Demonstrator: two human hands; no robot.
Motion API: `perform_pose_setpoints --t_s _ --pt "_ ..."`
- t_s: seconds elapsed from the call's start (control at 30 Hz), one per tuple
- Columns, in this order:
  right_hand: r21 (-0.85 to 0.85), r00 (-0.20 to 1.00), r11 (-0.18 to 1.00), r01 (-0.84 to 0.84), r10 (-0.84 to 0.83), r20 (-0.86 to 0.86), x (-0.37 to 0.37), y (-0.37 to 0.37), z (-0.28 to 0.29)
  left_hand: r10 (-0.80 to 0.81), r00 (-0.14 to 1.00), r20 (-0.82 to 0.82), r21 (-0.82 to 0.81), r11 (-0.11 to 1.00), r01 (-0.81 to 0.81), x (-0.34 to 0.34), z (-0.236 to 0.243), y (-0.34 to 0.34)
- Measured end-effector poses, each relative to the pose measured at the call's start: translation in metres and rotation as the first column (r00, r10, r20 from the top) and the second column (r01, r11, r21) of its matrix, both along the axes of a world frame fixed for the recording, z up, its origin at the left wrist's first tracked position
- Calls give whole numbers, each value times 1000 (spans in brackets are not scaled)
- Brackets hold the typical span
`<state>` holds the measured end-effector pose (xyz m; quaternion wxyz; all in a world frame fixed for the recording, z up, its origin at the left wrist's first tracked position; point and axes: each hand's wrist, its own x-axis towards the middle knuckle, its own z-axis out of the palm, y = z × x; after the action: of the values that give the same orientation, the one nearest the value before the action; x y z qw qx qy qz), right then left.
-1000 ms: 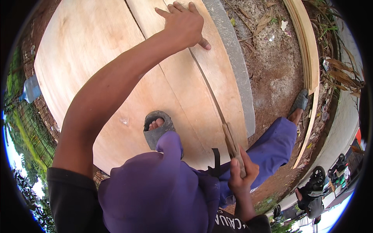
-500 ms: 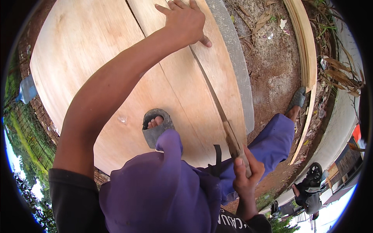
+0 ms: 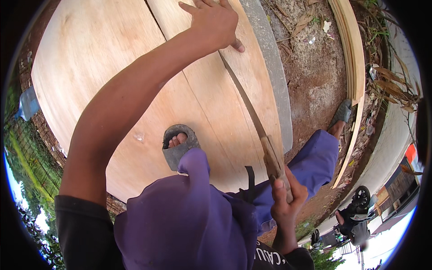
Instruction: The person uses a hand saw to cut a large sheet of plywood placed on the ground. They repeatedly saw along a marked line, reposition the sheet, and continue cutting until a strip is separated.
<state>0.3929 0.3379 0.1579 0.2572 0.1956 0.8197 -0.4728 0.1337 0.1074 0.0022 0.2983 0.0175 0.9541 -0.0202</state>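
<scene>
My left hand (image 3: 213, 24) lies with spread fingers on the pale plywood sheet (image 3: 81, 67), near the top of the view, beside a long dark line in the wood. My right hand (image 3: 288, 198) is closed round the wooden handle of a handsaw (image 3: 245, 96), low at the right. The saw's long narrow blade runs up a slit in the sheet toward my left hand, its far end close below that hand. One foot in a grey slide sandal (image 3: 173, 153) rests on the sheet between my arms. The other sandalled foot (image 3: 342, 114) is on the dirt at the right.
A grey board (image 3: 265, 54) lies under the sheet's right edge. Stacked wooden strips (image 3: 346, 45) lie on the dirt at the right, beside leaves and a pale path. A blue plastic bottle (image 3: 28, 103) and wire mesh are at the left. A motorbike (image 3: 360, 200) with a person is at the lower right.
My right hand and the saw have shifted a little to the right. My left hand stays pressed in place, riding slightly higher in the view. The sheet appears slightly shifted leftward.
</scene>
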Motion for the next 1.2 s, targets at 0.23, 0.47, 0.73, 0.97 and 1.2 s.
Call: perform_pose_setpoints --t_s 0.23,0.47,0.73,0.97,1.2 --pt "-1 989 1000 -21 20 -149 -60 -59 -85 7 989 -146 77 997 4 12 4 -2" --pt "80 968 984 -157 170 -186 -7 -9 -19 20 999 -26 53 998 -18 -6 4 -4" --pt "-42 989 997 -58 51 -138 -63 -67 -93 -135 958 -253 8 990 141 -1 -30 -7" --pt "-62 953 994 -88 66 -294 -41 -60 -117 -12 947 -320 73 997 37 4 -27 -12" --pt "-16 817 999 -28 14 -576 -21 -24 -118 736 676 -46 834 401 -379 62 -13 -94"
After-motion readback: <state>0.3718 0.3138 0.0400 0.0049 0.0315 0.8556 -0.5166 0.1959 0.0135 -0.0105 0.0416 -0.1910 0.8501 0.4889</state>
